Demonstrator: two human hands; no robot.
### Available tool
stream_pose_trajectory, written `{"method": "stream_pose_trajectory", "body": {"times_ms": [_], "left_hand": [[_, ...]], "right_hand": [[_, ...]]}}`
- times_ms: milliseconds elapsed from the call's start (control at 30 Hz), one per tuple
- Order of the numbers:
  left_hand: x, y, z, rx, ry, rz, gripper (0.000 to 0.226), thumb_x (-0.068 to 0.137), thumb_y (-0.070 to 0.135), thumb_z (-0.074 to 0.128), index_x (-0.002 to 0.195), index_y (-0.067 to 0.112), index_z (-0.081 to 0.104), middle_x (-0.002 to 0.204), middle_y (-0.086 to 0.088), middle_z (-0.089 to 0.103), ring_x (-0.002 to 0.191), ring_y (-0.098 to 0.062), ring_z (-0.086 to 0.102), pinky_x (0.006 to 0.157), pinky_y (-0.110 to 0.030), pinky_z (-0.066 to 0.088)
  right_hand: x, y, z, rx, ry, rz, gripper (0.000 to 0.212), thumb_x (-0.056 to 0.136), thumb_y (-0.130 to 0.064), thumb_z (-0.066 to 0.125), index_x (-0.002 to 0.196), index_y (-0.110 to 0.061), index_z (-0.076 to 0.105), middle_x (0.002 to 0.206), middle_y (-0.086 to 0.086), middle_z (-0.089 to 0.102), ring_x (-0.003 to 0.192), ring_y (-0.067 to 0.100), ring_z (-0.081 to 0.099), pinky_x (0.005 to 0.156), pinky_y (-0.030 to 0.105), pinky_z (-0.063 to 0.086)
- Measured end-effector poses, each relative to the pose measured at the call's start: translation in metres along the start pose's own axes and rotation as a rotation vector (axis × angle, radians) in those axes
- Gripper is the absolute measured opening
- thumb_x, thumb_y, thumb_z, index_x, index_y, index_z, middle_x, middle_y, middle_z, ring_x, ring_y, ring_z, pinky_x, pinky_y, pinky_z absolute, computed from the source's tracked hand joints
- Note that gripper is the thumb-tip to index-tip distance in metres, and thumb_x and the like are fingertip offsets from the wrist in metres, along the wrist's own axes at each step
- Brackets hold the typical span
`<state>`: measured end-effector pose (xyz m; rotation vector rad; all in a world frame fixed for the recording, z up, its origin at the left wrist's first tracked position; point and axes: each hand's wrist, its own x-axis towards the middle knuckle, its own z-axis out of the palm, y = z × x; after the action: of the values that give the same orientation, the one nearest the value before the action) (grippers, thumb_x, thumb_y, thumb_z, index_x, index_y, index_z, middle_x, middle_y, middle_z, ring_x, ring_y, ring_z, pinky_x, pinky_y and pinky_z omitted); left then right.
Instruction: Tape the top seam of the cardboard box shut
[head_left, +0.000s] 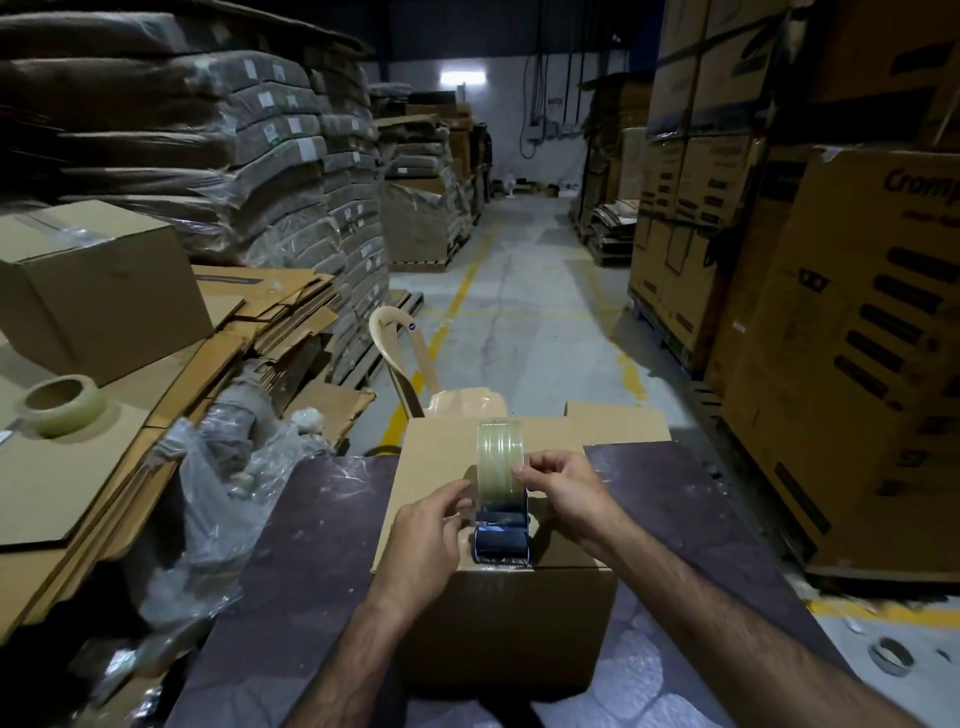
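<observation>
So I'm steadying the tape dispenser (501, 512) on the box (498, 525) sitting on the counter (311, 525), left hand (426, 535) and right hand (563, 488) both pinching the roll. Loose end could fold onto itself and stick.

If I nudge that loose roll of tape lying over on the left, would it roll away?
Probably not: the spare tape roll lies flat on its side on cardboard sheets, so it should slide rather than roll. Its hollow core suggests it is light. Stood on edge, it would likely roll.
</observation>
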<state>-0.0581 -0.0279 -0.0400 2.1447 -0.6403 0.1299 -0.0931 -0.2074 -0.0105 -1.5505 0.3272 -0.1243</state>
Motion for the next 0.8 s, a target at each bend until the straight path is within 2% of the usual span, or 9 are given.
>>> {"method": "stream_pose_trajectory", "body": {"times_ms": [100, 200, 300, 333, 400, 500, 567, 700, 800], "left_hand": [[-0.005, 0.003, 0.0, -0.031, 0.073, -0.019, 0.028, 0.092, 0.011, 0.057, 0.117, 0.02, 0.065, 0.099, 0.009, 0.071, 0.089, 0.0, 0.065, 0.081, -0.026, 0.057], [-0.011, 0.003, 0.003, -0.114, 0.13, -0.043, 0.019, 0.091, 0.019, 0.061, 0.109, 0.02, 0.068, 0.092, 0.014, 0.07, 0.084, 0.003, 0.065, 0.074, -0.03, 0.06], [-0.016, 0.008, 0.003, -0.138, 0.141, -0.037, 0.028, 0.081, 0.026, 0.074, 0.108, 0.022, 0.067, 0.087, 0.015, 0.07, 0.083, 0.008, 0.064, 0.074, -0.021, 0.058], [-0.017, 0.009, 0.004, -0.14, 0.143, -0.037, 0.035, 0.077, 0.026, 0.077, 0.11, 0.024, 0.066, 0.086, 0.015, 0.07, 0.082, 0.008, 0.064, 0.075, -0.019, 0.057], [-0.017, 0.01, 0.005, -0.12, 0.147, -0.041, 0.045, 0.074, 0.021, 0.081, 0.115, 0.025, 0.064, 0.085, 0.016, 0.069, 0.082, 0.006, 0.064, 0.076, -0.022, 0.058], [-0.018, 0.009, 0.007, -0.108, 0.152, -0.042, 0.048, 0.077, 0.013, 0.077, 0.12, 0.025, 0.061, 0.08, 0.016, 0.069, 0.078, 0.002, 0.066, 0.073, -0.03, 0.06], [-0.018, 0.009, 0.008, -0.098, 0.173, -0.023, 0.046, 0.079, 0.011, 0.075, 0.121, 0.024, 0.061, 0.078, 0.016, 0.069, 0.076, 0.002, 0.066, 0.072, -0.03, 0.06], [-0.021, 0.012, 0.008, -0.075, 0.203, 0.027, 0.053, 0.08, 0.011, 0.074, 0.129, 0.023, 0.056, 0.08, 0.015, 0.069, 0.076, 0.003, 0.065, 0.073, -0.025, 0.059], [-0.023, 0.011, 0.008, -0.041, 0.223, 0.062, 0.062, 0.08, 0.012, 0.074, 0.135, 0.023, 0.05, 0.084, 0.013, 0.072, 0.077, 0.001, 0.066, 0.076, -0.026, 0.058]], "right_hand": [[0.0, 0.003, -0.002, -0.019, 0.02, -0.029, 0.014, 0.088, -0.02, 0.066, 0.095, -0.009, 0.069, 0.097, 0.011, 0.069, 0.074, 0.014, 0.063, 0.049, 0.019, 0.047], [-0.006, 0.008, -0.003, -0.266, 0.202, -0.148, 0.02, 0.083, -0.03, 0.071, 0.099, -0.019, 0.065, 0.095, -0.002, 0.067, 0.081, 0.012, 0.062, 0.057, 0.028, 0.052], [-0.02, 0.018, -0.003, -0.555, 0.374, -0.388, 0.021, 0.082, -0.032, 0.071, 0.101, -0.023, 0.066, 0.094, -0.013, 0.065, 0.085, 0.001, 0.056, 0.066, 0.013, 0.043], [-0.026, 0.021, -0.002, -0.588, 0.381, -0.457, 0.017, 0.083, -0.029, 0.071, 0.098, -0.022, 0.067, 0.093, -0.012, 0.065, 0.085, -0.001, 0.054, 0.067, 0.008, 0.038], [-0.036, 0.026, 0.0, -0.637, 0.333, -0.521, 0.013, 0.083, -0.026, 0.07, 0.096, -0.022, 0.069, 0.091, -0.012, 0.065, 0.086, -0.002, 0.053, 0.069, 0.006, 0.037], [-0.045, 0.033, 0.002, -0.731, 0.239, -0.568, 0.019, 0.083, -0.028, 0.069, 0.102, -0.025, 0.067, 0.097, -0.014, 0.063, 0.093, 0.004, 0.05, 0.078, 0.02, 0.045], [-0.048, 0.035, 0.004, -0.801, 0.208, -0.599, 0.028, 0.081, -0.028, 0.071, 0.108, -0.026, 0.065, 0.101, -0.012, 0.061, 0.096, 0.007, 0.048, 0.081, 0.029, 0.049], [-0.048, 0.034, 0.009, -1.047, 0.213, -0.652, 0.043, 0.08, -0.031, 0.072, 0.121, -0.024, 0.061, 0.107, -0.005, 0.06, 0.098, 0.013, 0.046, 0.084, 0.032, 0.047], [-0.045, 0.031, 0.014, -1.103, 0.228, -0.65, 0.045, 0.079, -0.031, 0.073, 0.121, -0.021, 0.061, 0.107, 0.0, 0.061, 0.1, 0.019, 0.048, 0.083, 0.037, 0.047]]}}
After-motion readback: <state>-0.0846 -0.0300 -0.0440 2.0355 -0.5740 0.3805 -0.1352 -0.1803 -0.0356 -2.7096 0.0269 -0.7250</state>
